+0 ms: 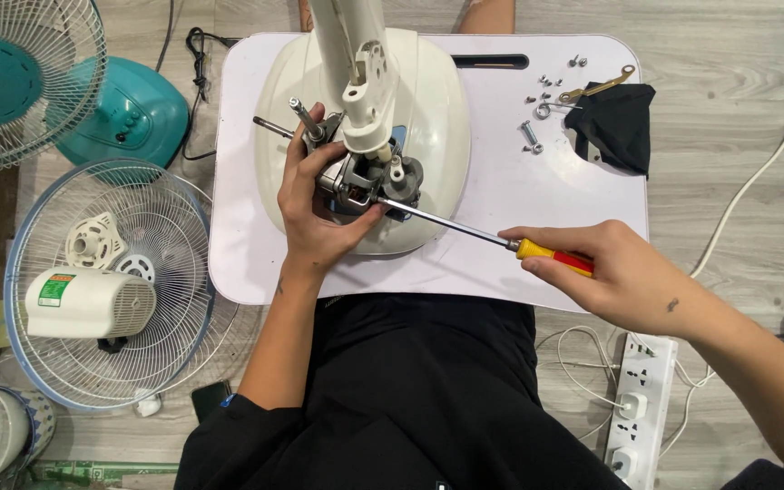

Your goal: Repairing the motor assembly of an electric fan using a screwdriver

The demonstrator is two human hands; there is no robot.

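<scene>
My left hand [312,210] grips a bare fan motor [369,181] with a metal shaft, mounted on a white stand neck [356,63] over a cream fan base [428,100]. My right hand [614,272] holds a screwdriver [465,231] by its yellow and red handle. The long steel shank runs up and left, and its tip touches the motor's lower side. Both rest above a white lap table [519,191].
Loose screws [537,104], a hook bolt, a brass-coloured part and a black cloth [617,122] lie at the table's far right. A fan grille [106,281] with a white motor cover, a teal fan [29,82], a power strip [637,408] and cables surround me on the wooden floor.
</scene>
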